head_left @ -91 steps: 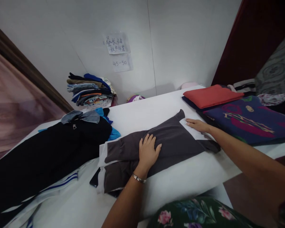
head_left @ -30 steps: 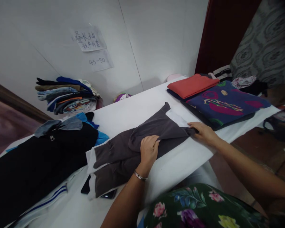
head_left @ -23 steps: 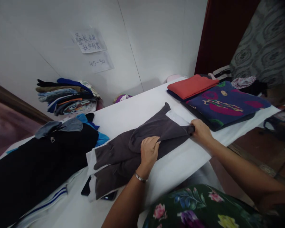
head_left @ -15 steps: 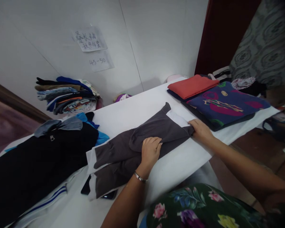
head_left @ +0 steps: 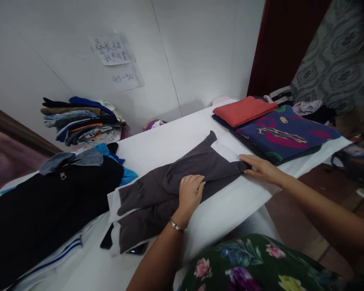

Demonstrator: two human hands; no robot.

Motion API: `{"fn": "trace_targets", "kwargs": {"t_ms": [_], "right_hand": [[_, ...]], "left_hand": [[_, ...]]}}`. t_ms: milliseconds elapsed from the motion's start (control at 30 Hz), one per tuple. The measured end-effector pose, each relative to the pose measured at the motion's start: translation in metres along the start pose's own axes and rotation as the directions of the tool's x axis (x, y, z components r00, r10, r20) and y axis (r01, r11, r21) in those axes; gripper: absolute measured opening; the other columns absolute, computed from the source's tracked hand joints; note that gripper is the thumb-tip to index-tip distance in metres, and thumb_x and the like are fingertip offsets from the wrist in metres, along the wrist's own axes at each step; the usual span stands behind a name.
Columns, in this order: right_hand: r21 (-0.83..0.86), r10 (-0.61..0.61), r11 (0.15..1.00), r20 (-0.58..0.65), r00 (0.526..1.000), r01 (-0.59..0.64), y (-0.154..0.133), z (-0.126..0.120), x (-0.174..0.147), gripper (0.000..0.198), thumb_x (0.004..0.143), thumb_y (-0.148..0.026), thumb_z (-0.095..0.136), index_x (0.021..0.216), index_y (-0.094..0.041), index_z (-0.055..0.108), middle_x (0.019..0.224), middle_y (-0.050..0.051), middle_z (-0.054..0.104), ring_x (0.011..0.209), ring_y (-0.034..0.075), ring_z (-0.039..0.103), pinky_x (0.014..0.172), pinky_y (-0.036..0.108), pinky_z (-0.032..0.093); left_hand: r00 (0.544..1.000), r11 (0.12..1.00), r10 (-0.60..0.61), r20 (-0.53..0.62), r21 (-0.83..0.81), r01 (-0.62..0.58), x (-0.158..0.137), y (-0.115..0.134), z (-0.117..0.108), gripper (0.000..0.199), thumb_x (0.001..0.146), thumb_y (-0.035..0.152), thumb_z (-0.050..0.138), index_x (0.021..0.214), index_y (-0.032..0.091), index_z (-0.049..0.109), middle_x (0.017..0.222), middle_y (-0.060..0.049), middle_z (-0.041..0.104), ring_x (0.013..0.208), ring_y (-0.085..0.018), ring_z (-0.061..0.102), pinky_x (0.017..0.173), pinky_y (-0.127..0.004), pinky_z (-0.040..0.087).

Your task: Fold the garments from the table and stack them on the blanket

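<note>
A dark grey garment (head_left: 191, 161) with white trim lies folded on the white table in front of me; its exact kind is unclear. Two white-edged ends (head_left: 114, 202) point left, and a white panel (head_left: 226, 151) shows at its right end. My left hand (head_left: 191, 194) rests palm down on the middle of the cloth, fingers laid out along it. At the garment's right corner is my right hand (head_left: 261, 167), its fingers stretched out and apart, touching the dark fabric.
Left of the garment lies a black garment (head_left: 48, 206) over blue and white clothes. Folded clothes are stacked (head_left: 81, 121) by the wall. An orange folded garment (head_left: 244, 111) and a purple patterned one (head_left: 285, 131) lie right. A phone (head_left: 138, 248) is partly covered.
My right hand's fingers have straightened out at the garment's corner. My left hand stays in place on the cloth. The view has shifted slightly.
</note>
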State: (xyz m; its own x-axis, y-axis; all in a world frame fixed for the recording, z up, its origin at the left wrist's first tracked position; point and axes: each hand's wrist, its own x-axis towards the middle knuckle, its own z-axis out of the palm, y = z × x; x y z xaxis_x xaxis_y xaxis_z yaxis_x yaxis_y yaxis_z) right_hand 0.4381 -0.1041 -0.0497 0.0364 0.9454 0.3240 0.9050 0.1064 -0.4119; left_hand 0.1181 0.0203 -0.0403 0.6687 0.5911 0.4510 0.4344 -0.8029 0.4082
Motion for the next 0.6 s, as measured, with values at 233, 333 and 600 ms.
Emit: {"fn": "trace_targets", "kwargs": {"t_ms": [233,333,600], "right_hand": [[-0.322,0.138,0.933,-0.098,0.986,-0.163,-0.007,0.016,0.026,0.014,0.074,-0.017,0.052,0.086,-0.021,0.06,0.091,0.009,0.064,0.087,0.025,0.06,0.067,0.033,0.046],[-0.377,0.164,0.901,-0.161,0.973,-0.214,-0.009,0.027,0.029,0.019,0.073,-0.014,0.052,0.088,-0.021,0.06,0.093,0.01,0.062,0.089,0.025,0.058,0.064,0.031,0.043],[-0.038,0.218,0.974,-0.101,0.971,-0.222,0.013,0.023,0.007,0.063,0.078,-0.029,0.057,0.139,-0.026,0.046,0.126,0.008,0.06,0.106,0.026,0.062,0.087,0.04,0.052]], "left_hand": [[1.0,1.0,0.008,-0.011,0.003,-0.008,-0.001,-0.001,0.0,0.022,0.094,0.024,0.052,0.106,0.024,0.071,0.104,-0.005,0.073,0.098,-0.02,0.063,0.089,-0.037,0.045],[1.0,1.0,0.012,0.018,0.014,-0.013,-0.001,0.0,-0.001,0.023,0.094,0.023,0.052,0.107,0.024,0.071,0.105,-0.005,0.072,0.099,-0.02,0.062,0.09,-0.039,0.045],[0.999,1.0,0.004,0.034,0.002,-0.004,-0.001,-0.001,0.0,0.021,0.093,0.022,0.055,0.106,0.024,0.071,0.105,-0.003,0.072,0.098,-0.02,0.061,0.09,-0.038,0.044]]}}
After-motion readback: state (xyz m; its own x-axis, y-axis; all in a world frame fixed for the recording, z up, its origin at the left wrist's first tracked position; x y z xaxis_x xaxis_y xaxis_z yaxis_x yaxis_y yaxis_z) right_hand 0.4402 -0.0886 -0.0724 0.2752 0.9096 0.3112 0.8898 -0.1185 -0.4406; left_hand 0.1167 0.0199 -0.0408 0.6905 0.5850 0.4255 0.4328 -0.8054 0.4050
